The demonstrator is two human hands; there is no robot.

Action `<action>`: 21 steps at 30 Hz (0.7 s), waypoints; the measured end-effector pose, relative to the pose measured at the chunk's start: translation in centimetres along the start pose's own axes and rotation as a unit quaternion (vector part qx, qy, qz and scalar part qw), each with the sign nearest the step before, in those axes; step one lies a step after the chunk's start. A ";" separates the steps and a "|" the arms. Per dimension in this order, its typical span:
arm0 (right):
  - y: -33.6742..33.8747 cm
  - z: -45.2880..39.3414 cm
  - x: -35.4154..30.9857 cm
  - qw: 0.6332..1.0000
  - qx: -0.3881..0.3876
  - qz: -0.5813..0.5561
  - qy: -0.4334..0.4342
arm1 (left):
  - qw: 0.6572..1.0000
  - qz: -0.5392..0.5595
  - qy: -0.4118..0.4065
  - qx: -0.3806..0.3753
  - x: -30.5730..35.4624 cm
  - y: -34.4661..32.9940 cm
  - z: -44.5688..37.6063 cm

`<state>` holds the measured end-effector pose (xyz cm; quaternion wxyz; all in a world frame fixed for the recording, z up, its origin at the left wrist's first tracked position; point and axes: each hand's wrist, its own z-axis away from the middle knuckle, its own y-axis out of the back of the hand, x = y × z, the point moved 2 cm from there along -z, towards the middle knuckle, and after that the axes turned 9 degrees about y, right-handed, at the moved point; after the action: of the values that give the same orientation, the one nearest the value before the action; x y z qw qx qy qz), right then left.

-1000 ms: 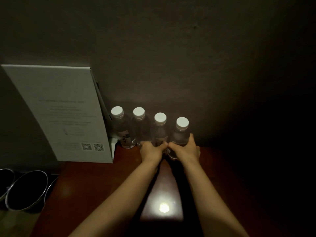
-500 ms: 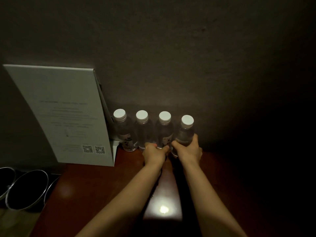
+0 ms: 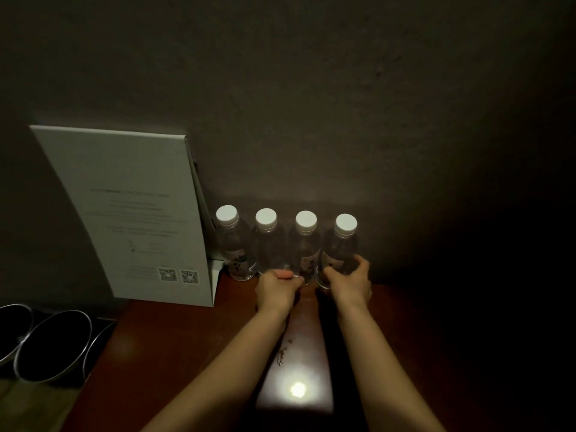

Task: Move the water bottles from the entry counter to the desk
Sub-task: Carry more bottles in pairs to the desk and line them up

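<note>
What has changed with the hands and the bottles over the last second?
Very little. The left hand shifted slightly left along the bottle bases. The right hand keeps its grip on the rightmost bottle. All four bottles are standing in their row on the counter; the sign has not moved.

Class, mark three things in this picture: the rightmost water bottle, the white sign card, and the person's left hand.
Rightmost bottle (image 3: 346, 223): head view, on its white cap.
Sign card (image 3: 137, 182): head view, on its printed front face.
Left hand (image 3: 274, 289): head view, on the back of the hand.
</note>
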<state>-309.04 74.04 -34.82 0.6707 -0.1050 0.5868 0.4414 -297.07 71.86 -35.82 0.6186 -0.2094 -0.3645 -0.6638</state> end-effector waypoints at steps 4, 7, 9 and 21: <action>0.4 1.6 0.1 1.000 0.010 -0.006 -0.024 | 0.995 0.047 -0.036 -0.083 0.9 1.4 2.1; 1.0 3.6 -0.8 1.000 0.027 -0.013 -0.003 | 0.989 0.070 -0.059 -0.115 1.6 2.8 4.1; 1.5 5.4 -2.1 0.998 0.043 -0.043 0.026 | 0.986 0.071 -0.084 -0.124 2.2 4.1 5.6; -3.6 29.2 -17.6 0.888 -0.306 -0.186 0.289 | 0.944 0.191 -0.239 -0.125 6.2 27.2 18.7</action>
<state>-284.84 82.88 -12.21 0.4758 -0.5349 0.5605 0.4164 -274.72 82.44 -13.13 0.5971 -0.5031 -0.3690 -0.5042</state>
